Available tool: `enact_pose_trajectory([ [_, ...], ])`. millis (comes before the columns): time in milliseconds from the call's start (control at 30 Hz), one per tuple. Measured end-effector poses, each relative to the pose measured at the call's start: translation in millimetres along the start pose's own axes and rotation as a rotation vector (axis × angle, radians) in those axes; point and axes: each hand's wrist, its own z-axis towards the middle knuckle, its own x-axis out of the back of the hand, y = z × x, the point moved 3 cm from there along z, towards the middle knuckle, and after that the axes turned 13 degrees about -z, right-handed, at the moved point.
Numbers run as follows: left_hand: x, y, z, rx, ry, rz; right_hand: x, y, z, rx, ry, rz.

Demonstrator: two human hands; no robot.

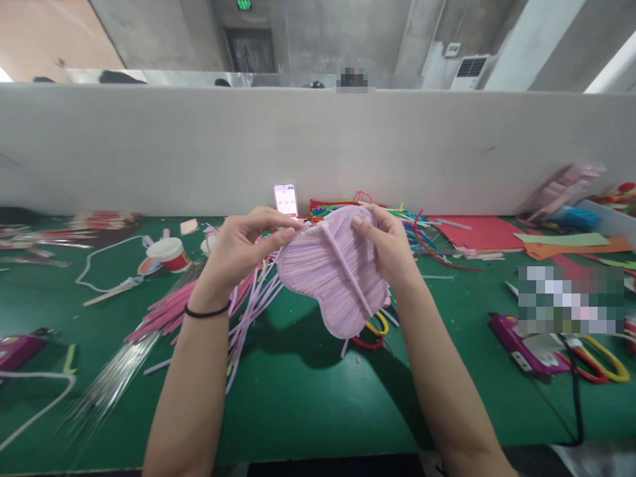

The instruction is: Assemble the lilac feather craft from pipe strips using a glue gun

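Held up over the table is a lilac, rounded, lobed craft piece, its face lined with rows that look like pipe cleaners. One thicker lilac strip runs diagonally across it. My right hand grips its upper right edge, thumb on the near face. At the upper left edge, my left hand pinches with thumb and forefinger; the exact contact is partly hidden. Loose lilac pipe cleaners lie below my left hand, beside a bundle of pink ones. Red-and-yellow-handled scissors lie partly hidden behind the piece.
A phone showing a timer leans against the white partition. Left stands a red-and-white paper cup. To the right lie red sheets, a purple box-like device and more scissors. White cable crosses the left side.
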Motion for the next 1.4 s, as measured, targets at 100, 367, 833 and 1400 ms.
enact_pose_trajectory([
  [100, -0.4, 0, 0, 0.021, -0.012, 0.015, 0, 1, 0, 0.004, -0.002, -0.01],
  [367, -1.0, -3, 1, -0.028, 0.04, 0.074, -1, 0, -1, 0.012, -0.006, -0.023],
  [833, -8.6, -18, 5, 0.226, 0.022, -0.182, 6, 4, 3, 0.008, 0.517, 0.312],
  [1400, -29.4, -37, 3, 0.426, -0.255, -0.109, 27, 38, 11, 0.013, 0.721, 0.288],
])
